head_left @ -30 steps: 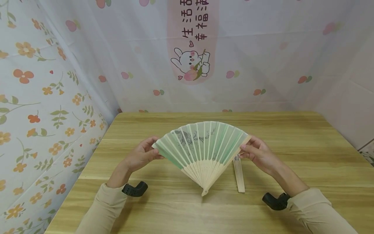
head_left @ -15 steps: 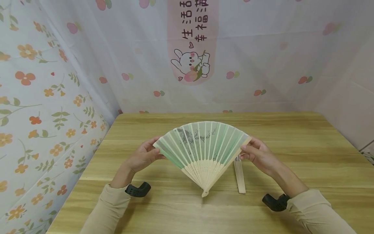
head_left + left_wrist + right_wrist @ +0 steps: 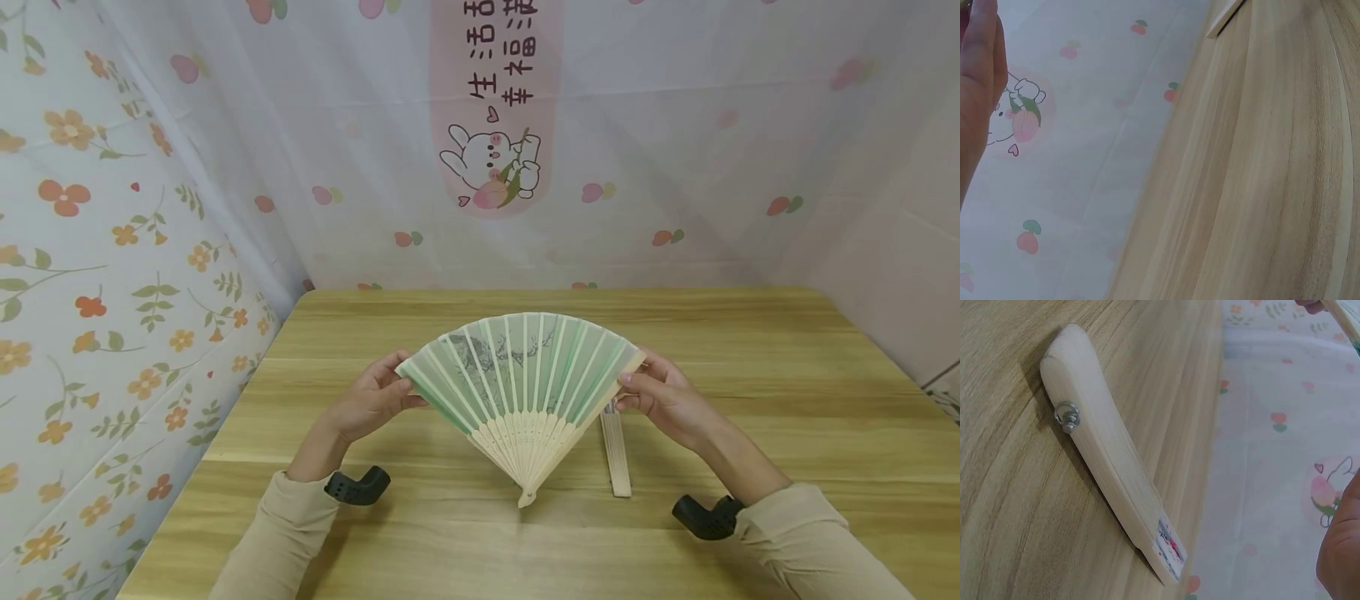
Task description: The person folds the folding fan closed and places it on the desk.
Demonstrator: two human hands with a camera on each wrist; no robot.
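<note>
A green folding fan (image 3: 525,367) with pale wooden ribs and a dark branch drawing is spread wide in the head view, its pivot end toward me. My left hand (image 3: 371,400) pinches the fan's left outer edge between thumb and fingers. On the opposite side, my right hand (image 3: 667,396) pinches the right outer rib near its top corner. A second, folded fan (image 3: 1110,450) lies on the table below the right hand; the right wrist view shows its metal rivet and a strip of printed paper. In the left wrist view only part of the left hand (image 3: 979,81) shows.
The wooden table (image 3: 450,550) reaches back to a printed curtain (image 3: 660,150) with a rabbit drawing. A flowered cloth (image 3: 90,333) hangs along the left side. Black wrist mounts (image 3: 358,486) are worn on both forearms.
The left hand has shifted slightly to the right with its edge of the fan. The right hand, the fan's pivot and the folded fan stay nearly where they were.
</note>
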